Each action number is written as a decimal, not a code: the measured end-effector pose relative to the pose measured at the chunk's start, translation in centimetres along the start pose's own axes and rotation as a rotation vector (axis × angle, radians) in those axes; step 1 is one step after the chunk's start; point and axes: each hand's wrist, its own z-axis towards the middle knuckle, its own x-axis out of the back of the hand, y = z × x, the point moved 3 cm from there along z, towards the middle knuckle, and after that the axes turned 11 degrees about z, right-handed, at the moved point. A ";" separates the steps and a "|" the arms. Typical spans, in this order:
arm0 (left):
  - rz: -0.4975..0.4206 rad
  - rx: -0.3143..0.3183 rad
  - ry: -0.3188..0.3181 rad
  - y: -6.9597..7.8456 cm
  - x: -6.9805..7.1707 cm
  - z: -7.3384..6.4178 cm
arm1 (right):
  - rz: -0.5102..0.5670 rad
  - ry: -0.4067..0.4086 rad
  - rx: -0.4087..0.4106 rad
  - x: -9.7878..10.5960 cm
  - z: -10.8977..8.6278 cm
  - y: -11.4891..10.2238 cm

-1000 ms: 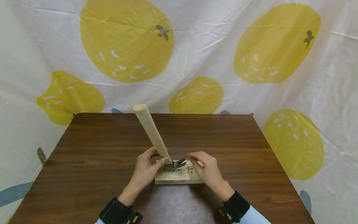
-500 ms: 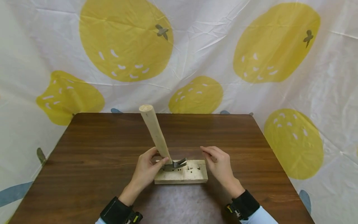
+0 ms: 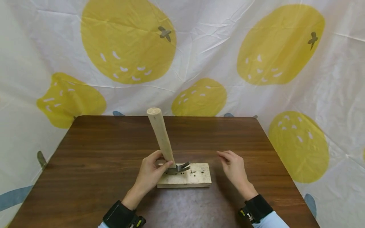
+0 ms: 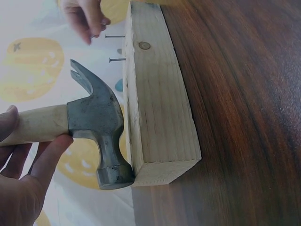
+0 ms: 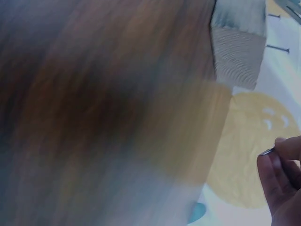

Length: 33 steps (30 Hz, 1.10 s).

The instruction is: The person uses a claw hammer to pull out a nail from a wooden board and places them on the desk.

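My left hand [image 3: 151,169] grips a claw hammer [image 3: 161,136] by its wooden handle, close under the steel head. The handle rises upright with a slight lean to the left. In the left wrist view the hammer's striking face is at the near end of a wooden block [image 4: 160,89], and the claw points toward two nails [image 4: 116,60] standing in it. Small dark holes dot the block's top. To the right of the block, my right hand [image 3: 234,166] pinches a small metal nail [image 5: 267,151] between thumb and fingers, mostly hidden by them.
The block lies on a dark brown wooden table [image 3: 108,139]. Behind the table hangs a white cloth [image 3: 199,57] printed with yellow fruit. Black bands [image 3: 258,207] with small cameras are strapped round both wrists.
My right hand has drawn away from the claw to the right, uncovering the block's right end. The hammer handle has tipped rightward, closer to upright, while my left hand stays in place.
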 end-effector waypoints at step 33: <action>0.039 -0.044 -0.035 0.2 -0.5 -0.2 | -0.301 -0.203 -0.476 4.1 -2.6 6.5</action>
